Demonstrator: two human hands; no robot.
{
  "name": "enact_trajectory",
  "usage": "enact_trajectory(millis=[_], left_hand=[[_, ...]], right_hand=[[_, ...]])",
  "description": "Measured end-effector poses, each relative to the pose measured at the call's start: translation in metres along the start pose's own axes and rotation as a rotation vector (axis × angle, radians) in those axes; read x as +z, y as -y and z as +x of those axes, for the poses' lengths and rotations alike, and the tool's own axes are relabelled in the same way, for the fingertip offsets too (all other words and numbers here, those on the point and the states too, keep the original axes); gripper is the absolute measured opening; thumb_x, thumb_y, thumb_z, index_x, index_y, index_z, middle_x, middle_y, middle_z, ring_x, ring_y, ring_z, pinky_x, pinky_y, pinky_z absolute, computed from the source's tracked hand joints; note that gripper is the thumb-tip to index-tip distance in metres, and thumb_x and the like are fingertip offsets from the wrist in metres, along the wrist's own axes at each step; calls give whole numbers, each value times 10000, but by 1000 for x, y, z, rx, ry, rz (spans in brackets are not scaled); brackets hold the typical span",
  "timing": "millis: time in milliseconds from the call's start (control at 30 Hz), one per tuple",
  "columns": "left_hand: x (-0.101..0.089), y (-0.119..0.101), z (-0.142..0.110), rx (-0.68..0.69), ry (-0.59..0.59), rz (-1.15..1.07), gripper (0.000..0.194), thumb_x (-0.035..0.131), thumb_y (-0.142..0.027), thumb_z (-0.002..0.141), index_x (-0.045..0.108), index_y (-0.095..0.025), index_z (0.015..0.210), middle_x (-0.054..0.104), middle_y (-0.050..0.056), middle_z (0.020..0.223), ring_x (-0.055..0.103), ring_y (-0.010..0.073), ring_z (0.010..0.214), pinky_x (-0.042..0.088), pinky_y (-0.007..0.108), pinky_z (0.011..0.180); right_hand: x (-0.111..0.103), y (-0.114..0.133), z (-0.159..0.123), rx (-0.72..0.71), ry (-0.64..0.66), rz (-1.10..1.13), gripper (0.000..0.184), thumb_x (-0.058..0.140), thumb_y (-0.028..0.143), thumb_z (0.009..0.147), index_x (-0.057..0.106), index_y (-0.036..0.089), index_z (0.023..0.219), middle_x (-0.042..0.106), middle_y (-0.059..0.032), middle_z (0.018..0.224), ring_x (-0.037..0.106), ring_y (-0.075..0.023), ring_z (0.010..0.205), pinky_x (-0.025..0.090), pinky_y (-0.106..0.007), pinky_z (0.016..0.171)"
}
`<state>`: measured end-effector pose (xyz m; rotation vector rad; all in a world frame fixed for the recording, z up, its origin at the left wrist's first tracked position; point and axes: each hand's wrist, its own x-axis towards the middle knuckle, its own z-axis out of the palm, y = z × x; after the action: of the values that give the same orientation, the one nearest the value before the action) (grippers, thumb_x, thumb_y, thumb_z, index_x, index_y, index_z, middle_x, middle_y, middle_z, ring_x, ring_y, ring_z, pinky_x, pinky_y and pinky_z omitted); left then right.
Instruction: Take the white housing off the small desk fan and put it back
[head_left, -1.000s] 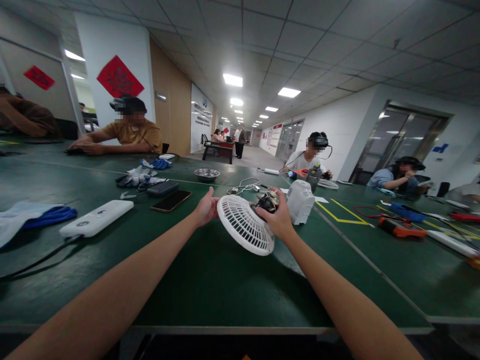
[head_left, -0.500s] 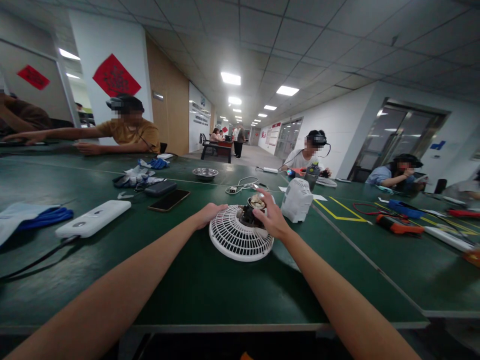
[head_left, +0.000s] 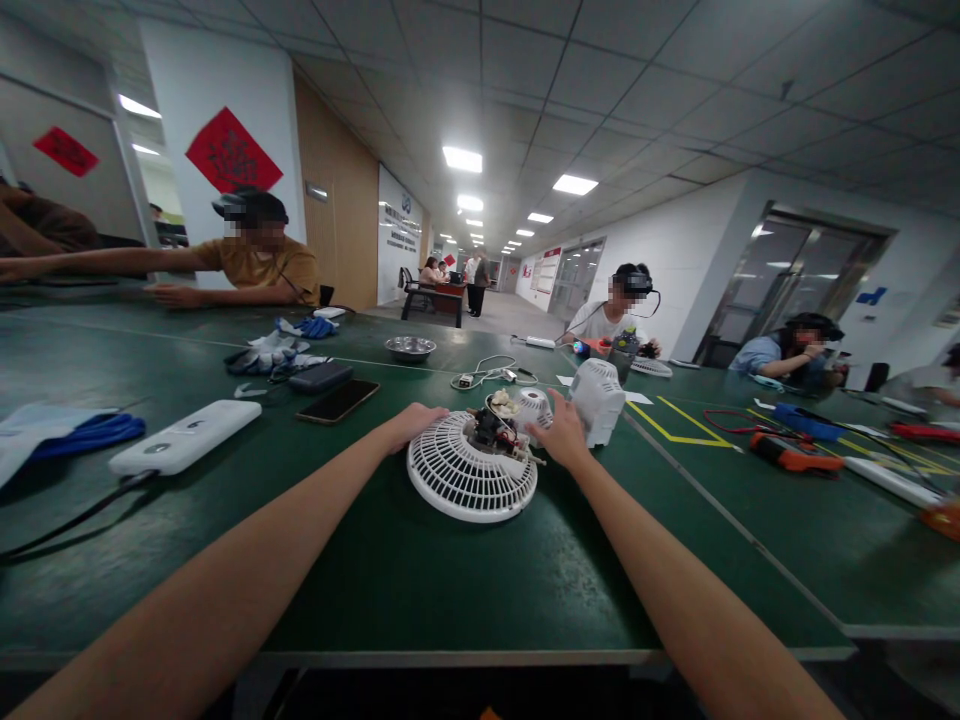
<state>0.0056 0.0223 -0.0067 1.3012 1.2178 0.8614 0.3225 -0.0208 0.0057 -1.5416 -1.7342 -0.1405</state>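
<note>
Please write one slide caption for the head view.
Over a green table: left hand at a round white grille, right hand at a small white cover.

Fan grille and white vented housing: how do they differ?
The fan grille is broad and round; the white vented housing is narrower and boxy. The grille lies flat, while the housing stands upright. The grille has dark motor parts exposed on top; the housing's top is covered. Both are white and rest on the green table.
</note>
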Motion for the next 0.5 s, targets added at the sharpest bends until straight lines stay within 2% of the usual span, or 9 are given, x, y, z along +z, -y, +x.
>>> enact_trajectory(millis=[100, 200, 267, 367, 433, 500], left_hand=[[-2, -1, -2, 36, -42, 107, 433, 705, -548, 642, 699, -125, 732, 731, 120, 739, 679, 256, 704, 470, 321, 644], [-1, -3, -5, 101, -107, 287, 426, 628, -565, 707, 671, -152, 611, 698, 94, 653, 651, 245, 660, 442, 316, 646], [1, -6, -8, 173, -159, 423, 429, 583, -549, 746, 638, -174, 544, 672, 81, 612, 630, 238, 644, 421, 311, 644], [2, -10, -14, 293, -274, 588, 377, 581, -500, 757, 640, -194, 544, 664, 80, 632, 618, 250, 692, 398, 308, 662], [3, -12, -17, 353, -336, 612, 305, 617, -466, 734, 667, -202, 589, 675, 82, 678, 615, 260, 743, 392, 304, 691], [6, -15, -21, 404, -346, 573, 257, 641, -446, 717, 689, -207, 635, 689, 78, 725, 611, 260, 769, 390, 301, 716]], right_hand=[[7, -6, -2, 54, 79, 11, 814, 757, 446, 651, 409, 220, 1352, 577, -129, 1141, 565, -324, 1080, 404, -529, 950], [8, -6, -2, 56, 70, 105, 791, 780, 391, 613, 436, 226, 1306, 611, -82, 1062, 602, -277, 998, 431, -460, 935], [8, -4, 0, 112, 41, 215, 758, 787, 365, 583, 461, 234, 1254, 626, -49, 1009, 617, -253, 936, 448, -432, 919], [7, 2, 5, 372, -6, 617, 666, 760, 399, 597, 484, 232, 1179, 646, -15, 886, 629, -225, 782, 506, -402, 802], [4, 7, 8, 514, -8, 864, 522, 641, 486, 707, 499, 217, 1131, 656, -20, 831, 632, -215, 708, 529, -376, 685], [0, 12, 10, 596, 48, 1052, 430, 477, 536, 808, 521, 210, 1085, 669, -40, 821, 650, -216, 696, 522, -347, 595]])
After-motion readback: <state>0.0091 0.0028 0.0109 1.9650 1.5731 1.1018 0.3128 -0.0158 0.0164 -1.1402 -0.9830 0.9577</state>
